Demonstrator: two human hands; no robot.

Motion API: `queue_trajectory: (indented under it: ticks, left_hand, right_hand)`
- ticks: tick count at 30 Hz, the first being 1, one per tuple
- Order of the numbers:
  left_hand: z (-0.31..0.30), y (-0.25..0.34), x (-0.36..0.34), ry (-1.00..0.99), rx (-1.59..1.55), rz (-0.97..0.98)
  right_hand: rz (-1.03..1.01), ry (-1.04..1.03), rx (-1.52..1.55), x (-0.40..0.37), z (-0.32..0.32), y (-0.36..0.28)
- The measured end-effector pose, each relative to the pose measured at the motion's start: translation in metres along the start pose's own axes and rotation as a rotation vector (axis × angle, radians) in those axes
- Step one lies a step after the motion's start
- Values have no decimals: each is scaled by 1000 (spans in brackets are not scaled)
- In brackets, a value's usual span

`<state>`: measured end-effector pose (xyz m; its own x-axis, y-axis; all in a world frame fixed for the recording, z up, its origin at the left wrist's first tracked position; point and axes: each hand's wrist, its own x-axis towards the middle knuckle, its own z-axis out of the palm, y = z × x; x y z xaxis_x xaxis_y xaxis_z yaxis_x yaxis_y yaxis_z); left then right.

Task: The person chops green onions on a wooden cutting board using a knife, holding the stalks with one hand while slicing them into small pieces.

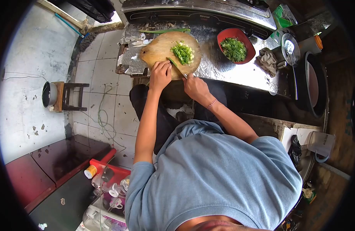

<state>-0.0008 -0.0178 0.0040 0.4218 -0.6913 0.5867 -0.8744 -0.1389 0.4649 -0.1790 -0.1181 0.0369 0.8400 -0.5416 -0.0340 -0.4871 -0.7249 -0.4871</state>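
Observation:
A round wooden cutting board [158,44] lies on the metal-covered counter. My left hand [161,75] rests at its near edge, fingers bent and closed on a green onion stalk, most of which is hidden under them. Wrapped round a knife handle is my right hand [196,89]. The knife [178,68] points up and left over the board, its tip close to the left fingertips. Just beyond the blade sits a pile of chopped green onion [182,53]. Farther right, a red bowl [251,47] holds shredded greens [234,50].
Long green onion leaves [166,30] lie behind the board, in front of a Rinnai stove [200,17]. To the right are a crumpled cloth [266,61], a wire strainer [290,47] and a large black basin [313,84]. A small wooden stool [63,96] stands on the left.

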Motion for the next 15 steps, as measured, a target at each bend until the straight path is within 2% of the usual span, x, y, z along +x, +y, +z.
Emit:
queue_trajectory:
  ticks: [5, 8, 15]
  left_hand:
    - [0, 1, 0, -4, 15, -8]
    - [-1, 3, 1, 7, -15, -11]
    - [-2, 5, -1, 16, 19, -14]
  right_hand:
    - [-33, 84, 7, 4, 10, 0]
    - [22, 0, -1, -12, -2, 5]
    - [32, 66, 81, 7, -4, 11]
